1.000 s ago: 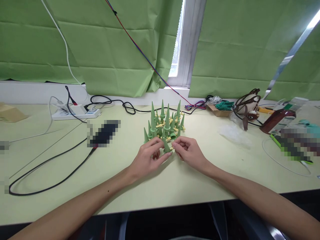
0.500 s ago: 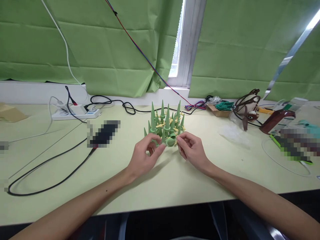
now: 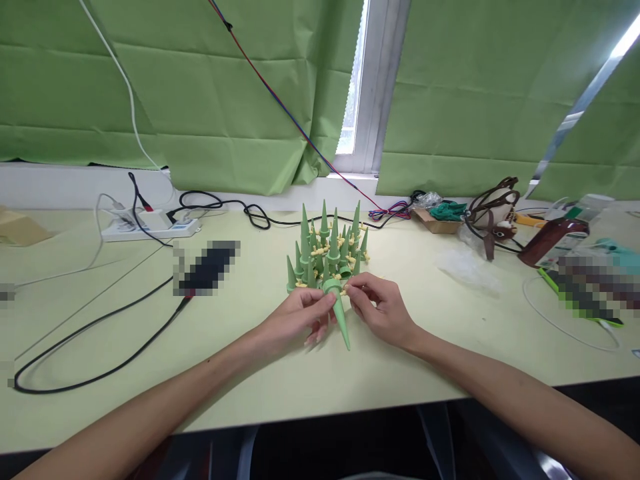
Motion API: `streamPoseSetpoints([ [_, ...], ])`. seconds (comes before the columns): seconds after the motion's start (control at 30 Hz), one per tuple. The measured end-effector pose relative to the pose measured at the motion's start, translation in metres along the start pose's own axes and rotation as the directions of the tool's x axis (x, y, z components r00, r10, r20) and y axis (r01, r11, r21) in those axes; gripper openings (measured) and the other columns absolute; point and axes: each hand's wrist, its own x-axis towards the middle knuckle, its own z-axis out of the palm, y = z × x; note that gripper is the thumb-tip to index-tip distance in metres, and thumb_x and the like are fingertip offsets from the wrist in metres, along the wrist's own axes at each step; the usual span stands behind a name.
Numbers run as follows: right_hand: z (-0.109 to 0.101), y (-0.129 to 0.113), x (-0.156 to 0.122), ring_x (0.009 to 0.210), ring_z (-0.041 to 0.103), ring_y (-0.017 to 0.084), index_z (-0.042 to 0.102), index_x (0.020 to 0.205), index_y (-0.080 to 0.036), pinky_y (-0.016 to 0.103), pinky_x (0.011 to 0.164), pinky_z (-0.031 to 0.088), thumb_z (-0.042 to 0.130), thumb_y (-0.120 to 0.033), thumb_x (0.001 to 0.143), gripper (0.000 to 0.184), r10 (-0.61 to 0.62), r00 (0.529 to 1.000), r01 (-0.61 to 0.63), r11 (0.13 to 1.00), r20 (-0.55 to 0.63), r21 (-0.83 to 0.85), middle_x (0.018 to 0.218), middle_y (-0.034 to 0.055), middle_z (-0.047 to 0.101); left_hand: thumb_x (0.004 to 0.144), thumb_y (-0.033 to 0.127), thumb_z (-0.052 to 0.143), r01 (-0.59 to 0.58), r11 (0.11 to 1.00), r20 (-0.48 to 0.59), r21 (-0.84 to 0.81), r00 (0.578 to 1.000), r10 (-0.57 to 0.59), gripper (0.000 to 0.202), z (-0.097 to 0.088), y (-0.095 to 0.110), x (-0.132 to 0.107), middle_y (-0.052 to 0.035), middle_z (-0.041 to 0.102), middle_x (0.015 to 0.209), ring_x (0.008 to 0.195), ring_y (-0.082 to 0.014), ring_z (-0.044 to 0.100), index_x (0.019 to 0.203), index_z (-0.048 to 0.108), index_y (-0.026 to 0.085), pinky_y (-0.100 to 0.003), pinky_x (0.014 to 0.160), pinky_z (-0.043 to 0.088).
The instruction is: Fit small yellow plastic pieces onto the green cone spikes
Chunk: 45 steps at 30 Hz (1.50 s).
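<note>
A long green plastic cone is gripped at its wide ringed end by my left hand, its tip pointing down toward me. My right hand is closed in a pinch at the right of that ringed end, on a small yellow connector piece mostly covered by the fingertips. Just beyond both hands stands a cluster of upright green cones of different heights, with small yellow pieces among them.
A power strip and a black cable lie to the left, near a pixelated dark device. Toward the right are clear plastic wrap, a brown bottle, a small cardboard box and a bag.
The cone by my hands has turned so its tip points down toward me. My left hand has closed on its ringed end; my right hand has shifted slightly down, still pinching.
</note>
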Motion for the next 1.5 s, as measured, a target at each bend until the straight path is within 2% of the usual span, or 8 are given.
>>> streamPoseSetpoints([
  [0.27,0.000,-0.003,0.002,0.049,0.040,0.009,0.059,0.083,-0.018,0.024,0.048,0.033,0.053,-0.031,0.097,0.020,0.020,1.000,-0.019,0.999,0.017,-0.028,0.060,-0.0034,0.048,0.083,0.048,0.072,-0.046,0.985,-0.081,0.166,0.995,0.060,0.035,0.002,0.008,-0.003,0.0044,0.050,0.050,0.043,-0.0073,0.041,0.081,0.063,0.015,-0.020,0.044,0.031],
  [0.43,0.000,-0.004,0.003,0.049,0.039,0.009,0.057,0.079,-0.018,0.023,0.047,0.031,0.056,-0.032,0.096,0.022,0.065,0.998,-0.065,0.998,0.025,0.004,0.058,-0.0044,0.046,0.080,0.043,0.074,-0.089,0.919,-0.186,0.383,0.968,0.171,0.037,0.001,0.004,-0.002,0.0076,0.042,0.048,0.044,-0.0072,0.038,0.069,0.051,0.017,-0.022,0.046,0.030],
  [0.6,-0.001,-0.005,0.004,0.046,0.039,0.008,0.057,0.078,-0.017,0.022,0.045,0.031,0.056,-0.033,0.095,0.024,0.113,0.993,-0.116,0.990,0.045,0.079,0.056,-0.0046,0.046,0.078,0.042,0.076,-0.185,0.793,-0.229,0.581,0.897,0.377,0.040,-0.001,-0.002,-0.002,0.0055,0.041,0.060,0.054,-0.0090,0.040,0.066,0.048,0.017,-0.022,0.049,0.033],
  [0.77,0.000,-0.007,0.004,0.045,0.039,0.008,0.059,0.077,-0.016,0.021,0.043,0.031,0.058,-0.035,0.094,0.026,0.159,0.986,-0.165,0.977,0.058,0.133,0.054,-0.0046,0.047,0.083,0.032,0.074,-0.345,0.597,-0.112,0.724,0.795,0.596,0.024,-0.001,-0.003,-0.003,0.0009,0.051,0.072,0.062,-0.0106,0.046,0.073,0.060,0.016,-0.023,0.055,0.040],
  [0.9,0.000,-0.008,0.005,0.043,0.039,0.007,0.058,0.075,-0.016,0.020,0.041,0.030,0.059,-0.037,0.094,0.028,0.195,0.978,-0.204,0.963,0.070,0.178,0.052,-0.0051,0.046,0.088,0.019,0.068,-0.425,0.486,-0.031,0.764,0.728,0.685,0.004,-0.001,-0.004,-0.005,-0.0007,0.056,0.080,0.058,-0.0076,0.045,0.086,0.066,0.016,-0.021,0.053,0.039],
  [1.0,0.001,-0.007,0.006,0.042,0.039,0.007,0.058,0.074,-0.016,0.020,0.040,0.031,0.060,-0.037,0.093,0.028,0.212,0.974,-0.223,0.954,0.077,0.198,0.051,-0.0057,0.046,0.088,0.015,0.065,-0.441,0.442,0.003,0.781,0.710,0.704,0.003,-0.001,-0.005,-0.005,-0.0009,0.056,0.082,0.057,-0.0065,0.044,0.090,0.067,0.016,-0.021,0.052,0.038],
  [1.23,0.001,-0.006,0.005,0.042,0.041,0.007,0.058,0.077,-0.017,0.020,0.040,0.032,0.060,-0.037,0.094,0.027,0.200,0.978,-0.207,0.952,0.054,0.224,0.053,-0.0057,0.047,0.086,0.015,0.065,-0.389,0.481,-0.053,0.786,0.732,0.679,0.007,0.001,-0.002,-0.006,0.0006,0.055,0.083,0.056,-0.0062,0.045,0.093,0.062,0.017,-0.020,0.054,0.040],
  [1.5,-0.002,-0.006,0.003,0.043,0.040,0.007,0.056,0.084,-0.019,0.022,0.043,0.031,0.055,-0.032,0.099,0.020,0.072,0.995,-0.058,0.982,-0.070,0.179,0.055,-0.0058,0.046,0.094,0.038,0.056,-0.163,0.867,-0.270,0.471,0.909,0.317,0.023,0.005,0.008,-0.003,0.0046,0.051,0.058,0.047,-0.0086,0.047,0.083,0.056,0.018,-0.020,0.047,0.039],
])
